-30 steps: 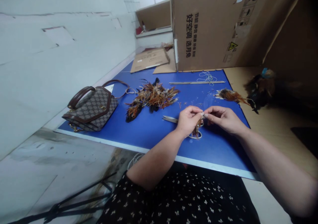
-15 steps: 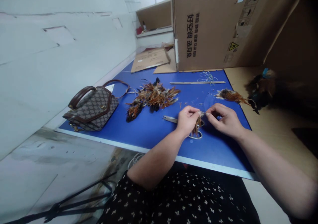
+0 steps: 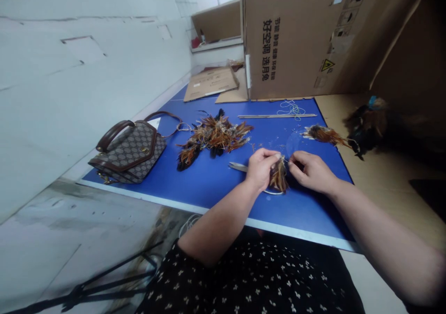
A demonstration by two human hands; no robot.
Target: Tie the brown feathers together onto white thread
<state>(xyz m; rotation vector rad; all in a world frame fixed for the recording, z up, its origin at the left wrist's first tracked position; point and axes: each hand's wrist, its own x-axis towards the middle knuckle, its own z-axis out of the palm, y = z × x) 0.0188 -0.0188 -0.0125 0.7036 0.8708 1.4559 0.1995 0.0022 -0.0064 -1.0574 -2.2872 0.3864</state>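
Observation:
My left hand (image 3: 261, 169) pinches a small bunch of brown feathers (image 3: 278, 177) at its top, over the blue tabletop (image 3: 216, 184). Just to the right, my right hand (image 3: 308, 170) is closed, with thumb and forefinger together on what looks like a thin thread (image 3: 286, 161) running to the bunch. Scissors (image 3: 238, 166) lie partly under my left hand. A pile of brown and black feathers (image 3: 218, 135) sits left of my hands. Another feather bunch (image 3: 324, 134) lies beyond my right hand.
A patterned handbag (image 3: 134, 153) stands at the left end of the table. Thin sticks (image 3: 277, 116) and tangled string (image 3: 292, 108) lie at the back, before a large cardboard box (image 3: 296, 40). Dark feathers (image 3: 369, 123) rest on cardboard at the right.
My right hand has moved slightly down, and a little apart from my left. The feather bunch between them now hangs more in view.

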